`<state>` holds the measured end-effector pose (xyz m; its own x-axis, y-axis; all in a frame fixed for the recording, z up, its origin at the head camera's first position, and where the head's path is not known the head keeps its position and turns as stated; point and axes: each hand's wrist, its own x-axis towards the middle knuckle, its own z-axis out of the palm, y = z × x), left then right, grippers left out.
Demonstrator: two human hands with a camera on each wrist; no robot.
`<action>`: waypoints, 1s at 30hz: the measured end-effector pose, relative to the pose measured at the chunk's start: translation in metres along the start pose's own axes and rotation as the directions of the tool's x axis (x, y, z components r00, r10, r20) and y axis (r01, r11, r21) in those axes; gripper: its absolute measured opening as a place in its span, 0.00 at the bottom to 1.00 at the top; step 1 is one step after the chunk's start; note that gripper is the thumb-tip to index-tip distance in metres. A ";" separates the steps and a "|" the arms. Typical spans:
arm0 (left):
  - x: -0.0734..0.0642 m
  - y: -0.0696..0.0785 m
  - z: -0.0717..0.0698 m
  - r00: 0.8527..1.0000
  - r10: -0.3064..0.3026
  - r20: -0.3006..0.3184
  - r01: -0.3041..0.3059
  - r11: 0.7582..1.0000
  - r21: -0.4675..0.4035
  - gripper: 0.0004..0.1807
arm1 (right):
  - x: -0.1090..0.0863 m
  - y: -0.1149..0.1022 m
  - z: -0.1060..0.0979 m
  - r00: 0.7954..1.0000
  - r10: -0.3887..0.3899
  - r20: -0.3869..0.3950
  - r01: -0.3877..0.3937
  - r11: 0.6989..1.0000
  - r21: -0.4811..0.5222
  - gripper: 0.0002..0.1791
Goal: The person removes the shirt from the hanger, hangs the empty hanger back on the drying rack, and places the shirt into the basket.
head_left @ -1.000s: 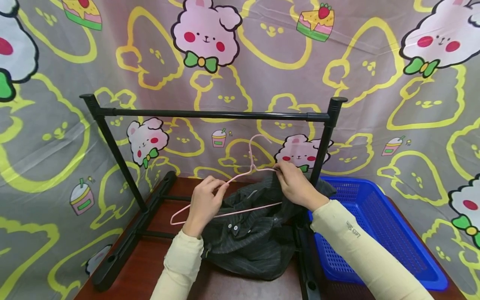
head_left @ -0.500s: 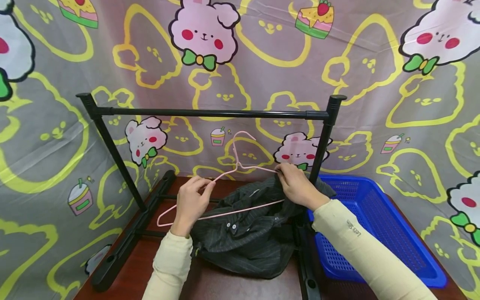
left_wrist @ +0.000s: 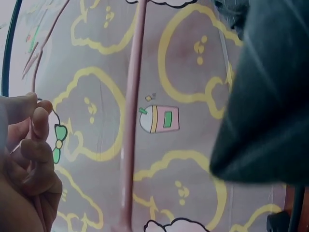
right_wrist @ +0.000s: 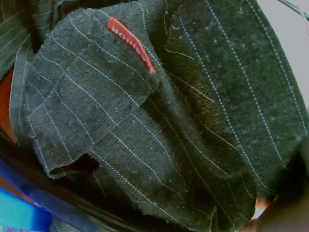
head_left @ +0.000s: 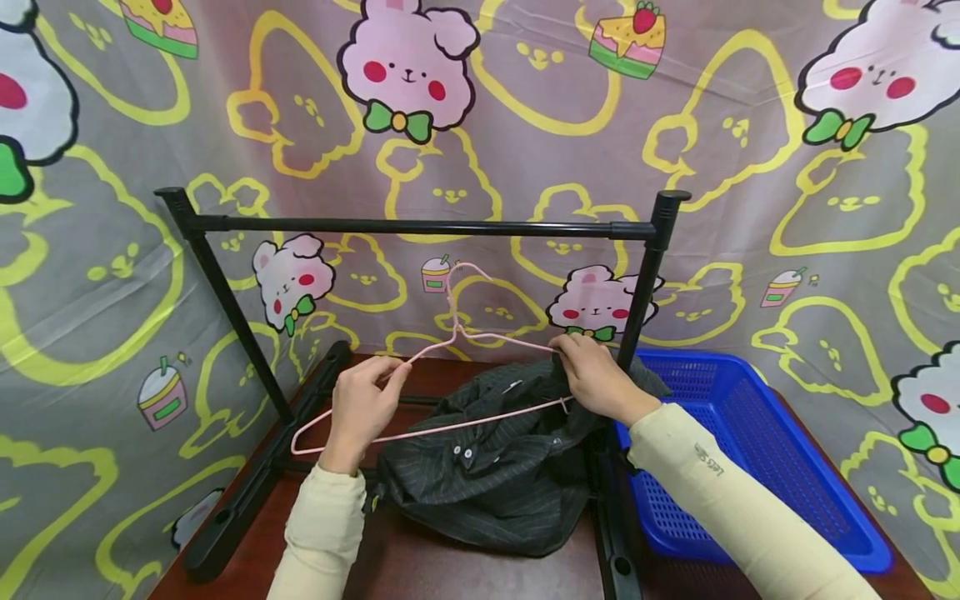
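Hanger, pinched by the left hand, has shifted toward nine o'clock; the right hand, nearly unmoved, grips the striped shirt, bunched toward six o'clock, at the hanger's three o'clock side.

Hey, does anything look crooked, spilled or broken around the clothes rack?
I see nothing spilled or broken. The pink hanger looks tilted, its left end lower and outside the dark striped garment, which lies bunched and uneven. That may just come from handling: the left hand grips the hanger, the right hand the garment.
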<state>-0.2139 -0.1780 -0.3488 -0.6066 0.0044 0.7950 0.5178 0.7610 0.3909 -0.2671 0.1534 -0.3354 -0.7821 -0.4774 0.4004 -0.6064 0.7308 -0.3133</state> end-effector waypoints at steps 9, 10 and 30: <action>-0.002 -0.012 -0.015 1.000 -0.015 -0.027 0.015 1.000 0.026 0.05 | -0.001 0.000 0.006 1.000 -0.005 0.015 0.006 1.000 -0.016 0.12; -0.002 -0.013 -0.017 1.000 -0.015 -0.026 0.015 0.999 0.028 0.05 | -0.001 0.000 0.007 1.000 -0.006 0.016 0.006 1.000 -0.015 0.12; -0.009 -0.030 -0.050 0.997 -0.021 -0.080 0.028 0.996 0.083 0.03 | -0.005 0.000 0.014 0.998 -0.024 0.053 0.026 0.998 -0.050 0.14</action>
<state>-0.1941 -0.2331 -0.3442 -0.5669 -0.0639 0.8213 0.4490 0.8119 0.3731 -0.2650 0.1487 -0.3491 -0.7740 -0.5200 0.3612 -0.6190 0.7415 -0.2590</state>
